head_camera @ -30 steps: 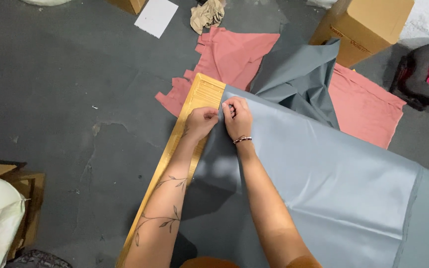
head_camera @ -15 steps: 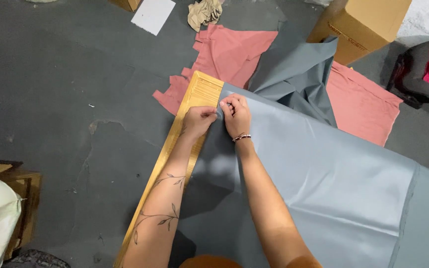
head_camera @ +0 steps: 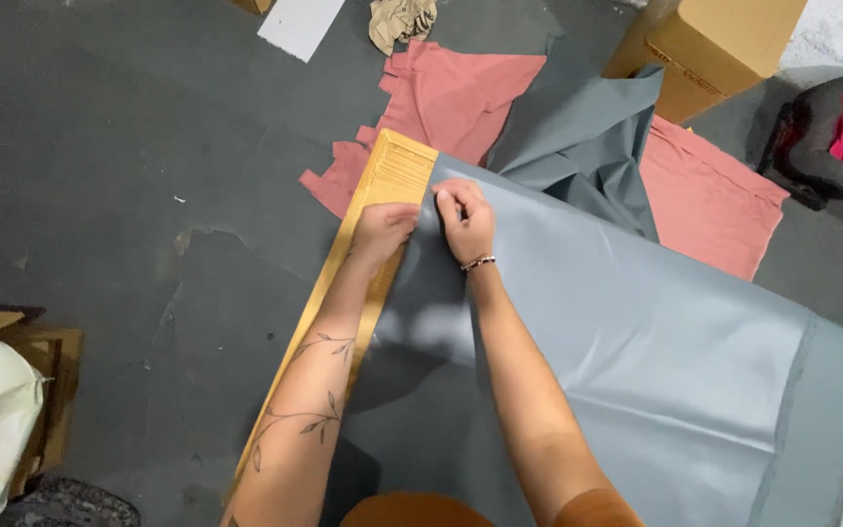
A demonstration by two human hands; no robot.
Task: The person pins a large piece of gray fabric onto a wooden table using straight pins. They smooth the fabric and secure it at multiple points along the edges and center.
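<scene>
Left hand (head_camera: 383,226) pressed flat on the long yellow board (head_camera: 397,171), fingers closed at the edge of the grey fabric (head_camera: 626,332) — right hand (head_camera: 465,217) just beside, fingers pinching that same edge. Fabric spread over the board on the dark floor (head_camera: 129,176) — pink cloth pieces (head_camera: 461,93) beyond, cardboard box (head_camera: 714,44) farther back.

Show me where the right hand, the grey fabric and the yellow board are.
right hand (head_camera: 464,210): head view, back of hand.
grey fabric (head_camera: 636,332): head view, flat middle.
yellow board (head_camera: 397,171): head view, bare top end.
</scene>
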